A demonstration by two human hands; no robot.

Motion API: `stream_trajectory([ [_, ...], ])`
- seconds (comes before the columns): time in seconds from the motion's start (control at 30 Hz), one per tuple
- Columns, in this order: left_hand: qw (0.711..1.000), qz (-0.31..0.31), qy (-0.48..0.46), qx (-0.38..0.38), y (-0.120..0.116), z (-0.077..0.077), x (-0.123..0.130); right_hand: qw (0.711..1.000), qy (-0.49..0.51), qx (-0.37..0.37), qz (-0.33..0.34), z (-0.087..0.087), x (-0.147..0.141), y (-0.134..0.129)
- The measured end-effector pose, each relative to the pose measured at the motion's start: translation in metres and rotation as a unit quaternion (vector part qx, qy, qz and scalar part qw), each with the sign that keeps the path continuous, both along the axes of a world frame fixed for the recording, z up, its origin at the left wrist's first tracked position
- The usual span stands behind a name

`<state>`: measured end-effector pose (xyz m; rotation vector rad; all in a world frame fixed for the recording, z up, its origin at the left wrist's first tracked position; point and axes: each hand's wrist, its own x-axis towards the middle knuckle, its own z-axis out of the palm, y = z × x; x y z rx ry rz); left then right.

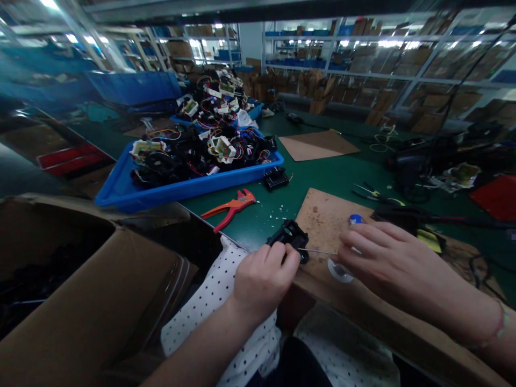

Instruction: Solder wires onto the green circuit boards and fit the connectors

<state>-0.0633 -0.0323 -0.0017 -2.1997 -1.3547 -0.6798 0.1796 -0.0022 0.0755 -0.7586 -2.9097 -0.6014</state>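
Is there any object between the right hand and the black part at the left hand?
Nothing visible blocks the gap; only a thin rod or wire spans it, from the right hand to the black part at the left hand.

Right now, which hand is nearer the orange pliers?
Left. The left hand sits a little right of the pliers, toward the person; the right hand is much farther right.

Left fingers (284, 252) gripping a black plastic part (291, 234), right fingers (346, 250) at a thin wire, red-handled pliers (231, 208) beyond the left fingers on a green bench (258, 217)
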Motion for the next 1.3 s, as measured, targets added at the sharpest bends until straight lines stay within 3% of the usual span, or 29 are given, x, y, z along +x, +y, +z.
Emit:
stream_trajectory([
  [0.13,0.993,0.074,0.041,-0.081,0.002,0.004,0.017,0.999,0.005,-0.001,-0.046,0.006,0.012,0.005],
  [0.23,0.991,0.074,0.059,-0.092,0.005,0.004,0.024,0.995,0.043,0.046,-0.073,0.013,0.035,0.008],
  [0.3,0.991,0.064,0.071,-0.098,0.008,0.002,0.025,0.985,0.125,0.056,-0.104,0.013,0.057,0.010],
  [0.47,0.988,0.041,0.093,-0.113,0.010,-0.008,0.023,0.876,0.403,0.112,-0.240,-0.002,0.101,0.006],
  [0.53,0.986,0.029,0.095,-0.130,0.008,-0.010,0.024,0.855,0.433,0.114,-0.260,-0.011,0.110,0.001],
  [0.7,0.982,0.032,0.046,-0.179,0.003,0.002,0.031,0.850,0.433,0.135,-0.268,-0.036,0.125,-0.009],
  [0.9,0.982,-0.057,-0.020,-0.179,0.034,0.033,0.052,0.764,0.555,0.209,-0.254,-0.063,0.142,-0.001],
  [1.03,0.967,-0.100,-0.042,-0.233,0.062,0.039,0.076,0.714,0.604,0.167,-0.313,-0.076,0.143,0.000],
  [1.1,0.965,-0.112,-0.024,-0.236,0.075,0.037,0.087,0.707,0.606,0.150,-0.333,-0.079,0.142,-0.002],
  [1.3,0.968,-0.124,-0.020,-0.219,0.100,0.023,0.105,0.725,0.592,0.123,-0.329,-0.079,0.136,-0.006],
])
